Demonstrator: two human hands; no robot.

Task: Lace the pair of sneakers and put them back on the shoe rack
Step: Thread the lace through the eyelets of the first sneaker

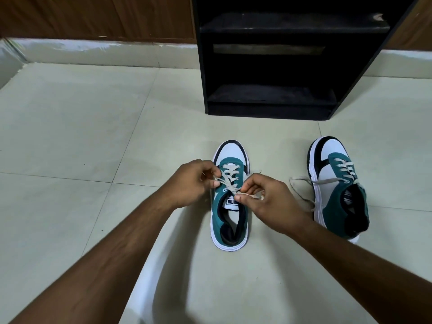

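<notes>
Plainly, largest first:
Shoe rack: rigid, by the floor's far edge.
Sneakers: near sneaker mid-floor; second sneaker beside it; likely light, best lifted at the heels.
Lace: limp, pinched closed by left hand and right hand.

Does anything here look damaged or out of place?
Yes. The black shoe rack has a pale chip on its upper shelf's right end. The right sneaker has loose lace ends trailing on the floor tiles.

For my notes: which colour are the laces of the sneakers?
Beige laces, clearest in the head view.
</notes>
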